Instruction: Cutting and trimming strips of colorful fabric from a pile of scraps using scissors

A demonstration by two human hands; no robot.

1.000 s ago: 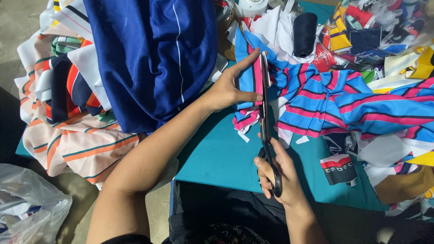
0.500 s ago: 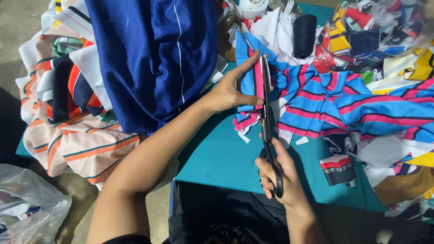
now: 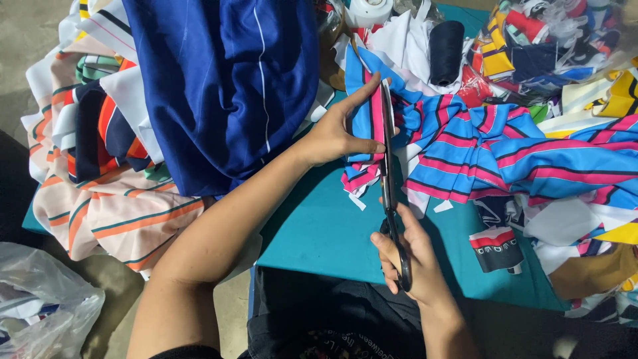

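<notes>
My right hand [image 3: 415,262] grips the black handles of long scissors [image 3: 389,179], whose blades run upward through a blue, pink and black striped fabric [image 3: 485,149]. My left hand [image 3: 339,133] pinches the strip of that fabric just left of the blades, thumb and fingers on either side of it. The fabric spreads to the right over the teal table [image 3: 319,233]. Small cut scraps lie under the strip.
A dark blue garment [image 3: 226,86] hangs at upper left over a pile of striped white, orange and green cloth [image 3: 113,199]. A dark thread cone [image 3: 445,43] and mixed colourful scraps [image 3: 545,40] crowd the back. A plastic bag [image 3: 40,306] sits lower left.
The scissors have advanced slightly upward along the striped fabric. My left hand keeps its hold on the strip.
</notes>
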